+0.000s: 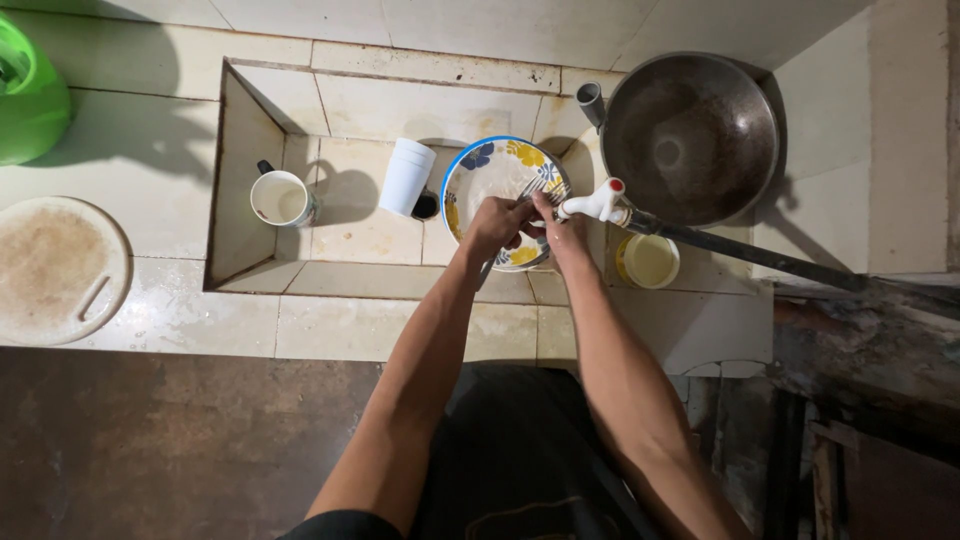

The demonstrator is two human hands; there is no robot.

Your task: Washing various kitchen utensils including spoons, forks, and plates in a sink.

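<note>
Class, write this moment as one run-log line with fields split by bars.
left hand: holds fork over floral plate | right hand: on the fork too | tap just above | sink: mug, white cup

The sink (360, 240) and bench (150, 300) are cream glazed tile, faintly glossy and stained at the joints. The flowered plate (480, 170) looks like glossy glazed ceramic, as does the mug (282, 198) on the left. The upturned tumbler (407, 176) is smooth white plastic. The far-right wok (690, 135) is dull, dark, worn metal. The tap (595, 205) is shiny white plastic. The round board (55, 268) looks matt and scuffed.
</note>
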